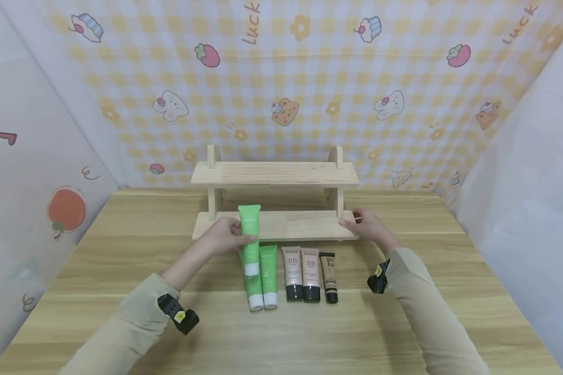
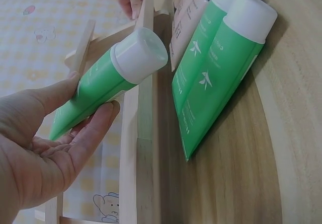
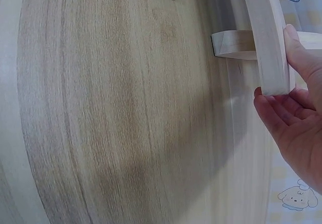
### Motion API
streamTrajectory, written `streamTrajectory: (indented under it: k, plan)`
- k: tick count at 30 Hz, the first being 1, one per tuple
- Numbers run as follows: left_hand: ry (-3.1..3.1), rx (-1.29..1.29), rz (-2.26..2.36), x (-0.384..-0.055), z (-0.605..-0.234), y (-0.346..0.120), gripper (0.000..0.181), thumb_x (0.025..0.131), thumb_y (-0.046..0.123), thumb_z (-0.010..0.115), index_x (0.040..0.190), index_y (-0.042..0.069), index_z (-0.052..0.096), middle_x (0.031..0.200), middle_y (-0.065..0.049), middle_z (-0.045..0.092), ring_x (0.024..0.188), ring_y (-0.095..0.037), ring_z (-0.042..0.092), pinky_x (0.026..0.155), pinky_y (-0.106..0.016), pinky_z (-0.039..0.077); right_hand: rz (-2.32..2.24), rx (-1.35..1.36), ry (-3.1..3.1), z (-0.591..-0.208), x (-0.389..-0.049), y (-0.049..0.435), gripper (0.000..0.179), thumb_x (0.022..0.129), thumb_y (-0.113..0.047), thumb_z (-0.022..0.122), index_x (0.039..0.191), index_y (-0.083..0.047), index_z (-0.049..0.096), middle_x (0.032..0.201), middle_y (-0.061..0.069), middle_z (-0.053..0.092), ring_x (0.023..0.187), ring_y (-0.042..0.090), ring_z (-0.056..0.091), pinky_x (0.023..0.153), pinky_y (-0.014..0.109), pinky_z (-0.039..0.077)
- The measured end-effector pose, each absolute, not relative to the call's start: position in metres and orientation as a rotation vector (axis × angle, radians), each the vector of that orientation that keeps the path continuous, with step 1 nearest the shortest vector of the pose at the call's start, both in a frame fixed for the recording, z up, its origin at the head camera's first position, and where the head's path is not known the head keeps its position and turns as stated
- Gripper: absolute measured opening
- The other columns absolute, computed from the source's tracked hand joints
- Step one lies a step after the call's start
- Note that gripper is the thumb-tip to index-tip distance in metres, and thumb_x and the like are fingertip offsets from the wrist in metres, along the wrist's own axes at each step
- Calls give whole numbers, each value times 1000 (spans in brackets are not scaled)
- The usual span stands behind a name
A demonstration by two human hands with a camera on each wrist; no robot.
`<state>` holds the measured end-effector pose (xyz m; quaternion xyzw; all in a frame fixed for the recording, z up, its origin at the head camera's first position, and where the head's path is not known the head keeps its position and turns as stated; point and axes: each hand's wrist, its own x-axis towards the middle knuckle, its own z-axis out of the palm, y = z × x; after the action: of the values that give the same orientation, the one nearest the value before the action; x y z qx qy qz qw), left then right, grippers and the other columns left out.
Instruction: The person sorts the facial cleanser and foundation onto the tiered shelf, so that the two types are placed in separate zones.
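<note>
On the left, a green tube [image 1: 249, 224] is pinched by the left hand [image 1: 221, 235], thumb on one side and fingers on the other, held up by the near edge of the wooden shelf [image 1: 300, 225], its white cap [image 1: 252, 269] pointed to the near side. Whether the lower board is touched by it cannot be told. Just nearer, two more green tubes [image 1: 269, 276] are laid side by side on the desk [image 1: 244, 344], the left one partly hidden by the held tube, and there's the danger: if that cap is dipped, they could be knocked askew. A slip is possible too, should the smooth-looking tube be gripped too lightly; released at that lipless near edge, it could be tipped off. Further right, two pinkish BB tubes [image 1: 310, 273] are lined up, then a slim brown tube [image 1: 330, 273], every cap turned near. And on the right, the shelf's end is pinched by the right hand [image 1: 369, 227], thumb above, fingers beneath; if it is tugged or lifted, the whole stand could be skewed.
</note>
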<state>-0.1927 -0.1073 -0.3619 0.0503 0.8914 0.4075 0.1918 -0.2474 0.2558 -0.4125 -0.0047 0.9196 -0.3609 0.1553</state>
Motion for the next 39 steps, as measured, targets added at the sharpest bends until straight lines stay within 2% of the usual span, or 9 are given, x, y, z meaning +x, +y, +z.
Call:
streamTrajectory:
  k: [6,11,18,21,30,39]
  plan:
    - [2496,154,1160,-197,-361,-104,57,81,33,68,117,-8,51,104,-22,65,74,-17,66,78,-35,56,-1038,-5,2633,-414,-248,256,69,88,-40,56,134,6,34,129,29,45,118,40,46,96,45,46]
    - [2509,174,1151,-200,-357,-101,58,81,32,67,120,-8,50,107,-22,63,79,-20,67,82,-37,55,-1039,-7,2627,-414,-248,255,70,88,-40,56,135,7,32,129,29,44,118,40,46,97,45,45]
    - [2545,193,1102,-204,-347,-95,68,82,34,67,126,-11,43,115,-26,59,104,-33,60,87,-40,52,-1032,0,2612,-412,-248,257,73,89,-41,55,137,6,29,131,30,42,119,40,45,97,45,45]
    - [2557,200,1082,-204,-342,-93,68,82,34,66,126,-12,43,117,-27,57,107,-35,58,89,-41,52,-1034,-8,2618,-412,-248,259,73,89,-41,55,137,6,29,130,30,43,118,40,46,96,44,46]
    - [2471,206,1178,-206,-332,-90,57,83,29,66,121,-10,47,110,-23,61,84,-24,68,89,-40,52,-1058,-13,2610,-413,-249,259,71,88,-40,56,136,5,30,129,29,44,117,39,47,96,44,46]
    - [2450,224,1198,-208,-323,-86,55,83,30,66,120,-8,48,107,-20,64,84,-24,68,97,-46,46,-1070,-27,2615,-414,-250,258,68,89,-37,56,135,8,32,128,30,45,117,40,47,98,45,45]
